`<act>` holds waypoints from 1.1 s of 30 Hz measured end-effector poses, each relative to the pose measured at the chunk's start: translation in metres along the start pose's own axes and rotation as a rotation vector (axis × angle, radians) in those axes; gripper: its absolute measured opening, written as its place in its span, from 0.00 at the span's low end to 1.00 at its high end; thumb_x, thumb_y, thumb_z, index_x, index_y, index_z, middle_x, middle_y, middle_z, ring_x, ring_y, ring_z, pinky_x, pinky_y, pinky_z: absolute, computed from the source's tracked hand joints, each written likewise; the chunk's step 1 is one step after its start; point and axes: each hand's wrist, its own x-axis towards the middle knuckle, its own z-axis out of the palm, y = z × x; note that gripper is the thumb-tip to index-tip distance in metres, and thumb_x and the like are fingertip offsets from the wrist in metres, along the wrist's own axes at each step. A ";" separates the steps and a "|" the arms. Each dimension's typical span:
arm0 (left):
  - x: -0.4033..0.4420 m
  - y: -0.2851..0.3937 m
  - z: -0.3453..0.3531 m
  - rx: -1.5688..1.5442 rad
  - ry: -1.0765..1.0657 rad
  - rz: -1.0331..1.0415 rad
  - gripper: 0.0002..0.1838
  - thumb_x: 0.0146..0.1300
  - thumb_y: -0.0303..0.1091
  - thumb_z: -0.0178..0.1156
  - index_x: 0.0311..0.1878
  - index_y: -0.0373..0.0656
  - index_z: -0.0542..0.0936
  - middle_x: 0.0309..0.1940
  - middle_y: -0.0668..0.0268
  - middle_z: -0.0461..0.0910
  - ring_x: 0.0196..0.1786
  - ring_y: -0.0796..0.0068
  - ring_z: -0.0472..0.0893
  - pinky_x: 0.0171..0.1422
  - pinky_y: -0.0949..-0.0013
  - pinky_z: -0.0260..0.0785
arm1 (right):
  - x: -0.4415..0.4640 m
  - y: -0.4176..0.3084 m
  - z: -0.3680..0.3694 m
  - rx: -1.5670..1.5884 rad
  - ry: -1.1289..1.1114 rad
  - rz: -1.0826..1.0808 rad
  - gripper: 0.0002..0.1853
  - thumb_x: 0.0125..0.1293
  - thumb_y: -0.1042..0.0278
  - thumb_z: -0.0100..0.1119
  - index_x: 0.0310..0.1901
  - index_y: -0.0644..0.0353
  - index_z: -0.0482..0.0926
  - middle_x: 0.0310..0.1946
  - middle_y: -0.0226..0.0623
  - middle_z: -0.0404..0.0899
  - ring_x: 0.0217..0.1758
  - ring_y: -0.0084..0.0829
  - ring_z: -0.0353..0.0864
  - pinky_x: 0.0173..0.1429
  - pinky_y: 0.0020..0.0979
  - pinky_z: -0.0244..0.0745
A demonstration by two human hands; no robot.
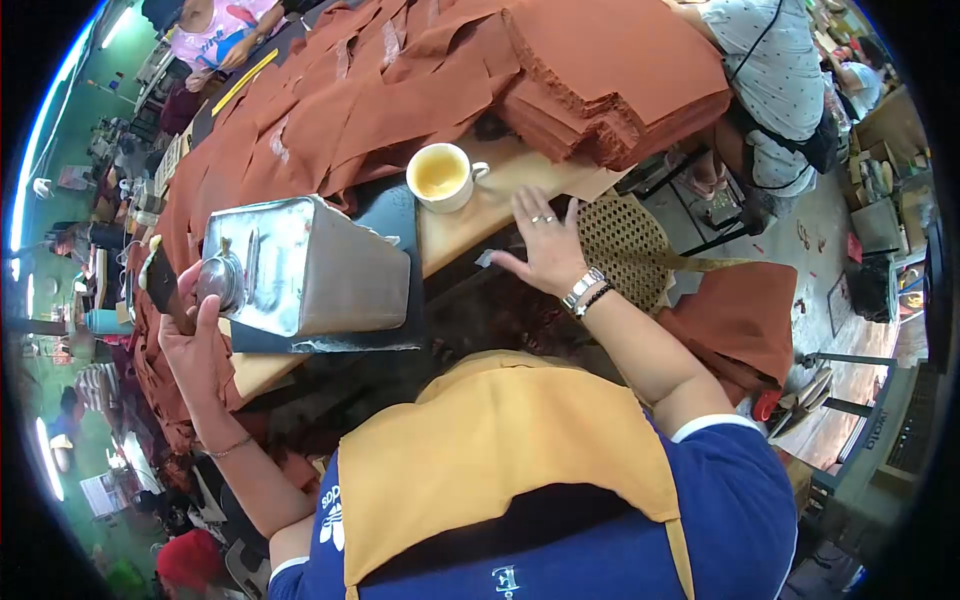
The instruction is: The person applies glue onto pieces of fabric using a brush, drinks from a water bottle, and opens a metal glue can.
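My left hand (pixel 192 335) is closed around a dark, flat brush (pixel 158 280) with a pale, crusted edge. Its thumb and fingers are beside the round cap (pixel 221 280) of a large metal can (pixel 345 270); I cannot tell whether they touch the cap. The can appears on a dark board (pixel 413 335) at the table edge. My right hand (pixel 548 245) has its fingers spread, palm down, by the edge of the wooden tabletop (pixel 505 190), and holds nothing. Just left of it stands a white mug (pixel 440 178) with yellowish contents.
Reddish-brown sheets (pixel 400 100) cover much of the table, with a thick stack (pixel 630 80) at the far right. A woven seat (pixel 615 245) is by my right forearm, with a brown piece (pixel 735 320) beyond. Other people (pixel 775 70) are across the table.
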 end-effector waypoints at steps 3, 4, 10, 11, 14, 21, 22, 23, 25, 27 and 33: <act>0.002 0.012 -0.003 0.074 -0.036 -0.024 0.23 0.66 0.25 0.66 0.64 0.35 0.77 0.51 0.68 0.81 0.52 0.81 0.78 0.60 0.74 0.70 | 0.011 0.020 -0.015 -0.042 -0.171 0.098 0.49 0.67 0.24 0.43 0.77 0.58 0.56 0.79 0.31 0.55 0.81 0.40 0.55 0.73 0.78 0.40; 0.003 0.014 -0.004 0.085 -0.054 -0.008 0.23 0.66 0.25 0.67 0.64 0.35 0.77 0.51 0.68 0.80 0.52 0.81 0.78 0.60 0.74 0.70 | 0.013 0.028 -0.016 -0.064 -0.155 0.195 0.49 0.67 0.24 0.43 0.77 0.58 0.56 0.80 0.31 0.55 0.81 0.41 0.55 0.72 0.79 0.40; 0.016 0.033 -0.013 0.306 -0.254 0.088 0.28 0.56 0.27 0.74 0.61 0.32 0.79 0.55 0.65 0.77 0.56 0.75 0.77 0.63 0.70 0.69 | 0.008 0.006 -0.010 -0.026 -0.087 0.145 0.45 0.70 0.29 0.46 0.76 0.58 0.58 0.80 0.39 0.53 0.83 0.45 0.47 0.73 0.80 0.36; 0.021 0.042 -0.013 0.366 -0.305 0.113 0.28 0.55 0.27 0.74 0.60 0.32 0.79 0.54 0.65 0.77 0.56 0.74 0.77 0.63 0.70 0.69 | 0.015 0.019 -0.012 -0.038 -0.080 0.256 0.46 0.69 0.29 0.46 0.77 0.58 0.57 0.80 0.40 0.52 0.83 0.46 0.46 0.73 0.80 0.36; 0.029 0.055 -0.012 0.492 -0.405 0.186 0.29 0.52 0.27 0.75 0.59 0.34 0.80 0.51 0.61 0.79 0.52 0.70 0.79 0.60 0.69 0.71 | 0.010 0.013 -0.011 0.090 -0.063 0.326 0.46 0.68 0.29 0.48 0.77 0.56 0.59 0.80 0.46 0.52 0.84 0.48 0.45 0.75 0.75 0.35; 0.050 0.074 -0.013 0.785 -0.503 0.455 0.23 0.50 0.37 0.74 0.50 0.40 0.84 0.38 0.64 0.79 0.36 0.66 0.83 0.42 0.68 0.75 | 0.026 -0.128 -0.067 0.986 0.112 -0.356 0.70 0.38 0.44 0.86 0.78 0.61 0.50 0.78 0.51 0.53 0.81 0.50 0.54 0.80 0.48 0.53; 0.055 0.062 -0.014 0.764 -0.489 0.559 0.23 0.47 0.36 0.75 0.48 0.40 0.85 0.36 0.65 0.79 0.34 0.67 0.82 0.41 0.69 0.74 | 0.034 -0.145 -0.067 1.118 0.068 -0.354 0.76 0.32 0.44 0.88 0.79 0.61 0.45 0.78 0.52 0.53 0.81 0.50 0.55 0.80 0.45 0.56; 0.059 0.055 -0.016 0.708 -0.484 0.577 0.23 0.45 0.36 0.75 0.47 0.40 0.85 0.35 0.65 0.79 0.34 0.68 0.82 0.40 0.69 0.74 | 0.039 -0.159 -0.066 1.110 0.045 -0.359 0.79 0.33 0.47 0.89 0.79 0.60 0.38 0.77 0.54 0.52 0.80 0.50 0.56 0.79 0.45 0.56; 0.066 0.044 -0.019 0.592 -0.487 0.622 0.23 0.40 0.34 0.74 0.45 0.40 0.85 0.33 0.66 0.79 0.33 0.69 0.82 0.38 0.69 0.74 | 0.051 -0.181 -0.050 1.231 0.145 -0.315 0.78 0.34 0.51 0.89 0.79 0.61 0.38 0.76 0.55 0.54 0.78 0.49 0.59 0.79 0.45 0.57; 0.068 0.033 -0.021 0.445 -0.345 0.668 0.21 0.41 0.31 0.73 0.43 0.38 0.85 0.32 0.66 0.79 0.33 0.73 0.80 0.39 0.71 0.73 | 0.053 -0.193 -0.051 1.264 0.189 -0.224 0.75 0.37 0.56 0.87 0.79 0.63 0.37 0.72 0.54 0.59 0.75 0.48 0.61 0.78 0.44 0.58; 0.087 -0.045 -0.042 -0.937 0.089 0.083 0.21 0.62 0.45 0.68 0.52 0.42 0.81 0.35 0.70 0.81 0.24 0.85 0.70 0.29 0.78 0.63 | 0.022 -0.196 -0.087 1.088 0.368 -0.136 0.74 0.37 0.54 0.86 0.78 0.66 0.40 0.74 0.53 0.55 0.77 0.48 0.57 0.79 0.45 0.54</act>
